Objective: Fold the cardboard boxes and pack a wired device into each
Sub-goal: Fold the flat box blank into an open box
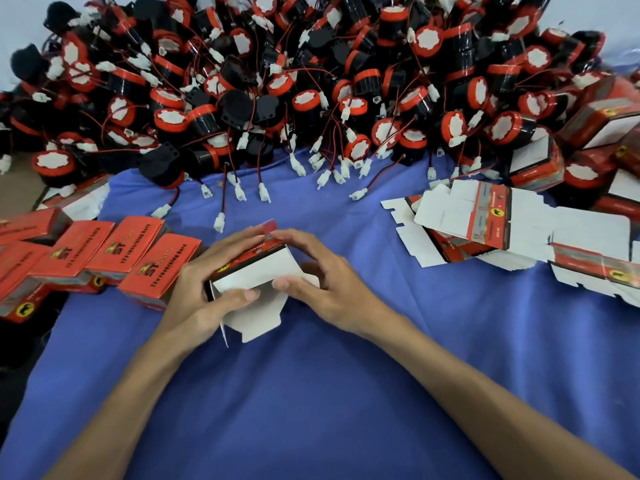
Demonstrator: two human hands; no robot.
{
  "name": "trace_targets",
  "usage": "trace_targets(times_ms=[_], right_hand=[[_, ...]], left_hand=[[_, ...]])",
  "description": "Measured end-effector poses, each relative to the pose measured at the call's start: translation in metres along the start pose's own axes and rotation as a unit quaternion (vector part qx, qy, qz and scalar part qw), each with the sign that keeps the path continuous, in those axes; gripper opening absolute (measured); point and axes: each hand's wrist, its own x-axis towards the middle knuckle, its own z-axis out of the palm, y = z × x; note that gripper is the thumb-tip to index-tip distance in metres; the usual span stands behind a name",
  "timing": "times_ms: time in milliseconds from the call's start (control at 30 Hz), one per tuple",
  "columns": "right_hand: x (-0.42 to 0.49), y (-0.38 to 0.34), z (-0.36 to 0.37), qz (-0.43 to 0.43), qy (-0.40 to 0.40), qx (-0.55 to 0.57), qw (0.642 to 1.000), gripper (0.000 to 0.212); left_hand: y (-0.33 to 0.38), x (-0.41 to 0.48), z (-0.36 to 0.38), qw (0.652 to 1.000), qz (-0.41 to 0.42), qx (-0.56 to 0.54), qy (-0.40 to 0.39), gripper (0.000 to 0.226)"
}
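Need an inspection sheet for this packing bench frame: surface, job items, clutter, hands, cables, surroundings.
Surface: blue cloth covers the table.
Job's things: half-folded box held in both hands, with its white flap open toward the person; heap of black-and-red wired devices along the far edge; flat box blanks on the right; closed red boxes on the left.
Clutter: open boxes piled at far right.
Hands: left hand grips the box's left side; right hand holds the right side, thumb on the white panel.
Cables: red-black leads with white connectors trail onto the cloth.
Surroundings: pale backdrop behind the heap; brown surface at left.
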Motion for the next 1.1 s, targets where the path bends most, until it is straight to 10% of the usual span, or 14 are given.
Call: trace_targets(times_ms=[500,1100], right_hand=[[-0.001,-0.001,-0.005,0.010,0.049,0.088,0.995,0.041],[-0.002,0.003,-0.002,0.031,0.048,0.013,0.998,0.051]], left_hand=[[0.012,-0.005,0.013,0.994,0.068,0.078,-0.019,0.113],[0.006,-0.002,0.024,0.990,0.055,0.083,0.102,0.046]])
